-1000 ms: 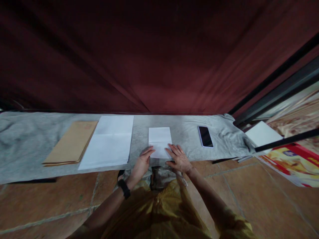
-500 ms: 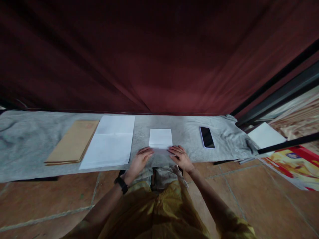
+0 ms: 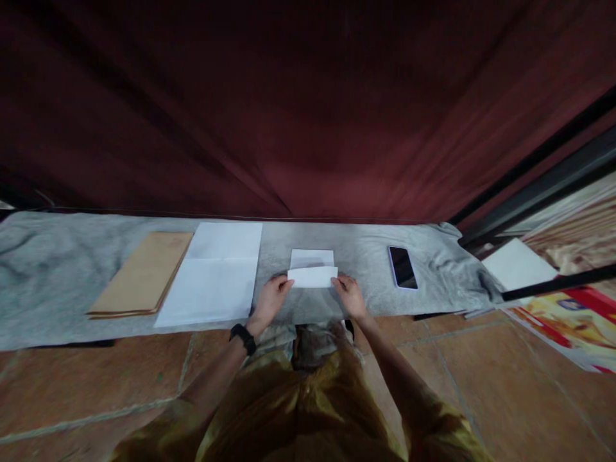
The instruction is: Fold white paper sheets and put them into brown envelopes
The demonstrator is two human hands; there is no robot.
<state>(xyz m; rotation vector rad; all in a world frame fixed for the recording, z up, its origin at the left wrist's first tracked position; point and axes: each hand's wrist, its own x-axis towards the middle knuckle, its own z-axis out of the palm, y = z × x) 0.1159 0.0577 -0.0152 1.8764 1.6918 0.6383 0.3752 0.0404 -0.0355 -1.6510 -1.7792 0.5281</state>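
A small sheet of white paper (image 3: 312, 277) lies in front of me on the grey cloth, its near part folded up and over toward the far part. The far part shows as a shaded strip behind the raised flap. My left hand (image 3: 272, 296) pinches the flap's left end between thumb and fingers. At the flap's right end, my right hand (image 3: 350, 294) grips it in the same way. A dark watch (image 3: 243, 339) is on my left wrist.
Left of my hands lie larger white sheets (image 3: 212, 282) with a crease, and brown envelopes (image 3: 142, 273). A phone (image 3: 403, 267) rests to the right on the grey cloth (image 3: 356, 240). Beyond hangs a dark red curtain (image 3: 308, 128). A colourful box (image 3: 572, 324) is at the far right.
The paper's near part has come up from lying flat and now folds away from me. My hands have gone from fingers laid flat to pinching the flap's two ends.
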